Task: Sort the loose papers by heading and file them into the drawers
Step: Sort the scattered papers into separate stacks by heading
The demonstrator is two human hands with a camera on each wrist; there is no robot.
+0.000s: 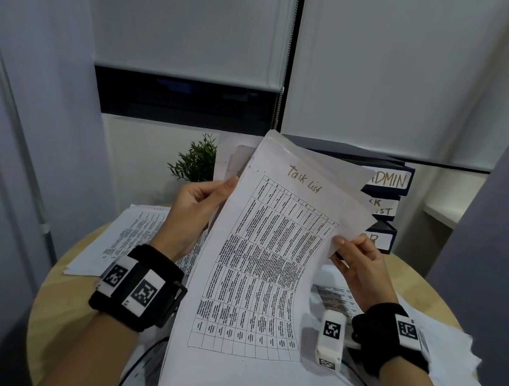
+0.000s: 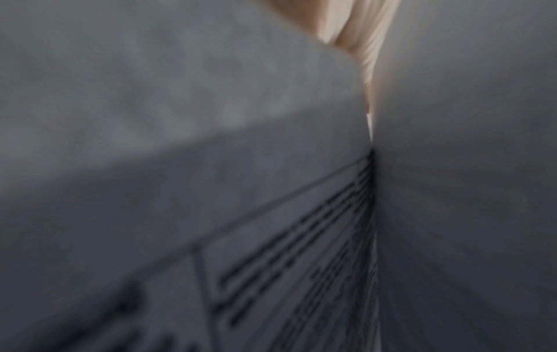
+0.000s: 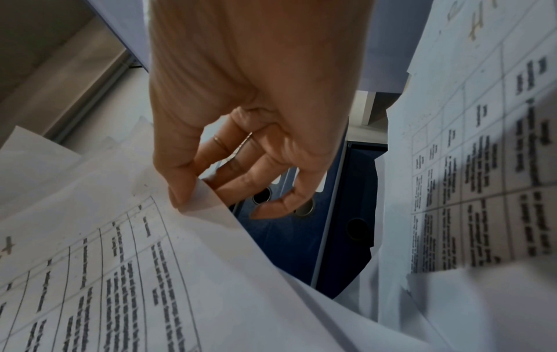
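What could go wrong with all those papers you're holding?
1. The right hand only pinches the Task List sheet by its edge, so the bent sheet could slip or crease.
2. The left hand holds several sheets behind it; headings there are hidden, so one might get filed wrongly.
3. Loose papers hang over the table edge and could slide off if bumped.

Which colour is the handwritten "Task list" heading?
Golden brown; the heading shows best in the head view.
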